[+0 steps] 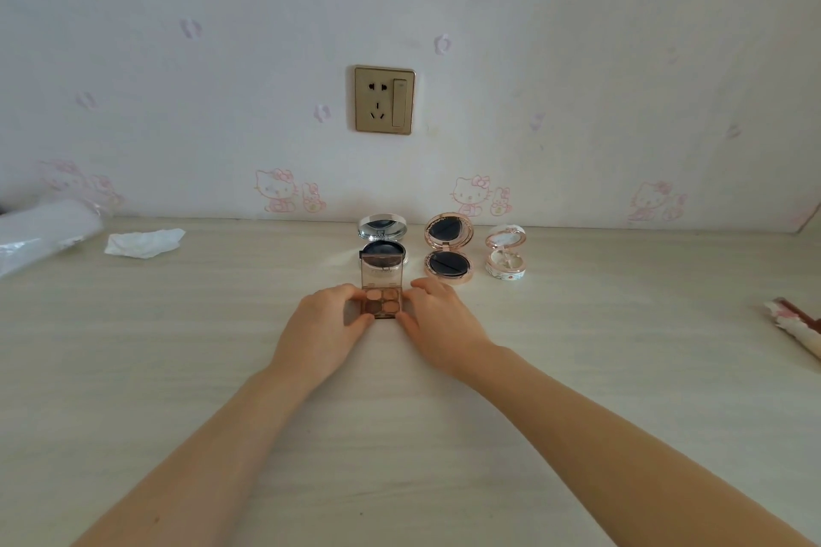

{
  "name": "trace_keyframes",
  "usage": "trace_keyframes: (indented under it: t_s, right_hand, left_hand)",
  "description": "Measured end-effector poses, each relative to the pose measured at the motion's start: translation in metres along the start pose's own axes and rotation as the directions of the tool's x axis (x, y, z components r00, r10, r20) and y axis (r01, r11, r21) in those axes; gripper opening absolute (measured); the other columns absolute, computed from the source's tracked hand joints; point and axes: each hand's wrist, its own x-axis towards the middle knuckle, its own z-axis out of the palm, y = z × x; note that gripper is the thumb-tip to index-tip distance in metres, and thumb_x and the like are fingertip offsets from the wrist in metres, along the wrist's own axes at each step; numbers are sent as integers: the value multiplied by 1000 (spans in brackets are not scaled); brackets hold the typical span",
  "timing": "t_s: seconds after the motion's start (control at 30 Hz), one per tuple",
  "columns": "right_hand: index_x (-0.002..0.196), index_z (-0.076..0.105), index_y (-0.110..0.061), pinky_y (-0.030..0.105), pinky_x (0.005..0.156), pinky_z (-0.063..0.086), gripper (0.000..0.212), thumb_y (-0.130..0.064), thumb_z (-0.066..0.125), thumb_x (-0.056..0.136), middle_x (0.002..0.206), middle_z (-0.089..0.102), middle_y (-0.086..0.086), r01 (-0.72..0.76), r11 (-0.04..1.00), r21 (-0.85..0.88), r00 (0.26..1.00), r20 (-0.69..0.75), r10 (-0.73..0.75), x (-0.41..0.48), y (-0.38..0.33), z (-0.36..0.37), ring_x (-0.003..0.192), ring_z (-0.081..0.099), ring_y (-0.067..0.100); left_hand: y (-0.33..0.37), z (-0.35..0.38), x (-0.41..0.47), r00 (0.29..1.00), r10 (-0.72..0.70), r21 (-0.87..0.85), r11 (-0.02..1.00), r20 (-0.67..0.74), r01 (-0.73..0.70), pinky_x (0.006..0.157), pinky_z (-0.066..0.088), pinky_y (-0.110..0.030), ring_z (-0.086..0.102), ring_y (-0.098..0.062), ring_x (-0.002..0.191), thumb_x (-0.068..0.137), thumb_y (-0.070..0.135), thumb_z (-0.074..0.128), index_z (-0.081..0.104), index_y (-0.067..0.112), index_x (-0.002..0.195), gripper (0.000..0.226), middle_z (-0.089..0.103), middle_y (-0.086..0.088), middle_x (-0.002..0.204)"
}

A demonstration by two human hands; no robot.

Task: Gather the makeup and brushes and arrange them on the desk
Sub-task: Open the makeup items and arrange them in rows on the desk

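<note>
Both forearms come in from the bottom edge and meet mid-surface [177, 369]. left hand [328, 320] and right hand [437, 315] each grip one side of the eyeshadow palette [383, 302]: fingers curled over the far corners, thumbs at the near edge. The palette base sits flat on the surface with its tinted clear lid standing open, and four brown/peach pans are visible. Behind it there's a row of three open compacts along the wall. The silver compact [382, 242] is directly behind the palette lid and partly covered by it, the rose-gold compact [448, 253] is just right of that, and the small white compact [506, 253] is at the right end. All three have their lids up. Far left: a crumpled tissue [144, 242] and what looks like a clear plastic bag [40, 235], blurred. At the right edge is a patterned pouch [795, 324], cut off by the frame. A gold wall socket [384, 100] is above the compacts.
</note>
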Motion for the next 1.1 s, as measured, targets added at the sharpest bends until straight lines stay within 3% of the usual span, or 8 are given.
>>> trace_keyframes:
  t_s: [0.33,0.5,0.6,0.7,0.83,1.1]
  right_hand:
    - [127,51,-6,31,110,26,38,-29,42,99,136,46,10,28,999,-42,1000,11,-28,-15,1,-8,130,35,25]
    - [132,47,-5,33,111,28,40,-27,41,98,136,47,11,50,996,-72,999,17,-49,-34,4,-13,131,34,26]
    - [135,43,-7,32,110,28,41,-26,41,99,138,46,10,25,998,-57,1000,13,-24,-50,8,-19,134,32,25]
    - [139,39,-9,29,108,27,43,-27,39,100,139,44,9,6,997,-83,1000,-5,-7,-71,15,-27,136,31,24]
    - [147,27,-12,28,113,18,49,-28,37,101,150,35,7,-16,991,-134,1000,-20,14,-102,35,-39,145,18,20]
    - [150,19,-16,26,115,16,53,-33,34,102,154,30,3,-158,967,-198,985,-96,141,-176,90,-75,147,11,16]
  left_hand:
    - [3,-2,-8,999,49,45,998,-8,-49,87,42,-25,58,-20,107,86,22,66,63,20,118,32,66,1,112]
    - [6,-5,-20,998,68,147,987,-5,-67,96,44,-36,49,-20,123,89,28,60,57,28,123,34,60,-2,123]
    - [21,-4,-32,994,106,183,978,-18,-101,105,38,-33,39,-16,135,92,26,56,55,26,131,39,52,-5,138]
    - [37,1,-42,977,213,201,958,-25,-204,103,37,-28,39,-10,134,92,23,56,59,21,127,35,54,1,136]
    - [64,14,-56,972,233,189,953,34,-235,102,37,-26,36,-10,136,94,25,53,57,21,130,37,56,0,135]
    - [133,49,-77,923,344,162,914,172,-371,106,31,-26,24,-6,142,99,29,43,45,25,141,42,48,7,143]
